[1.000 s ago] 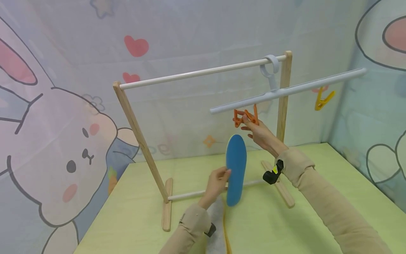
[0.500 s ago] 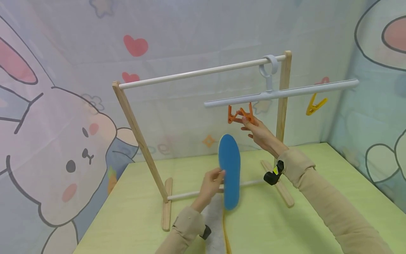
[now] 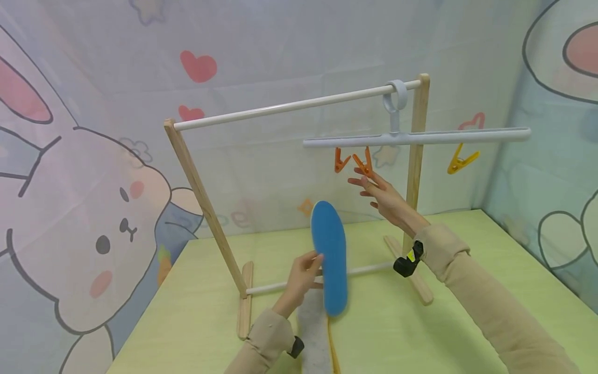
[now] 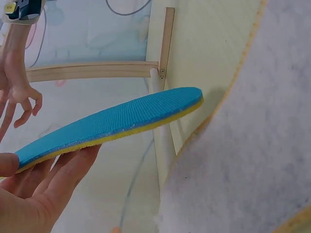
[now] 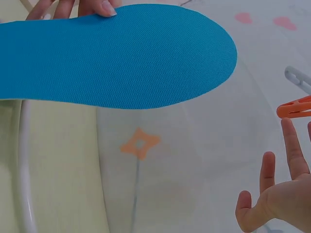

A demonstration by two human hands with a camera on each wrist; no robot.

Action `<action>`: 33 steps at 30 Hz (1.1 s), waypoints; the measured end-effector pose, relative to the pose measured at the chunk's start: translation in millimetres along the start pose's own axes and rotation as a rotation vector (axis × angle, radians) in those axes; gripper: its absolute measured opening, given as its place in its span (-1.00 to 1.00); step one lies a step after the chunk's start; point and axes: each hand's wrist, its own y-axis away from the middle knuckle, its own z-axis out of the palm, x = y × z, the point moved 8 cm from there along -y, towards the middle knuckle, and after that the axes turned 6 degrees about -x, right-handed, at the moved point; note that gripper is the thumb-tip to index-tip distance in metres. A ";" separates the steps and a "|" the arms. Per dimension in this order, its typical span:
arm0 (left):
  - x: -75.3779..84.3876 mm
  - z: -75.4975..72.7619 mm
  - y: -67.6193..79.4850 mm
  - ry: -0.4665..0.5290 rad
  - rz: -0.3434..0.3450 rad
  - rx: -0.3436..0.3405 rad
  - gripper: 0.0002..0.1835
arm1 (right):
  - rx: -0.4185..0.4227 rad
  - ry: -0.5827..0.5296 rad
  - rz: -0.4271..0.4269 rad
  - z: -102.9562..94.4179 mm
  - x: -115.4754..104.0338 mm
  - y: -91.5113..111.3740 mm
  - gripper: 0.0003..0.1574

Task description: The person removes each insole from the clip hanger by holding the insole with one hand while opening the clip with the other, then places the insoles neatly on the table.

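A blue insole (image 3: 330, 254) with a yellow underside stands upright in the head view. My left hand (image 3: 301, 278) pinches its left edge, thumb on the blue face and fingers behind, as the left wrist view shows. My right hand (image 3: 385, 197) is raised with its fingers spread and holds nothing. One fingertip is right at the lower end of an orange clothespin (image 3: 365, 163). A second orange clothespin (image 3: 341, 160) hangs to the left of it. Both are on the white hanger (image 3: 345, 141), which hangs level, and a yellow clothespin (image 3: 461, 161) is near its right end.
The hanger hooks over the white top rail (image 3: 289, 107) of a wooden-sided rack (image 3: 205, 208). A lower rail (image 3: 268, 288) crosses behind the insole. Below my left hand lies a grey cloth-like piece (image 3: 314, 332) with a yellow edge on the green tabletop (image 3: 201, 301).
My right hand has let go of the orange clothespin and spread its fingers. The hanger has swung from tilted to level. My left hand has moved the insole left and slightly down.
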 end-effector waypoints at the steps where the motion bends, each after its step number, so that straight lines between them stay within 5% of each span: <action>1: 0.1 -0.4 0.5 0.003 -0.001 -0.002 -0.57 | -0.004 0.000 -0.001 -0.3 0.6 0.7 -0.31; 33: -17.7 -14.8 13.7 0.079 -0.091 -0.015 -0.38 | -0.104 -0.023 0.021 4.6 26.3 26.0 -0.38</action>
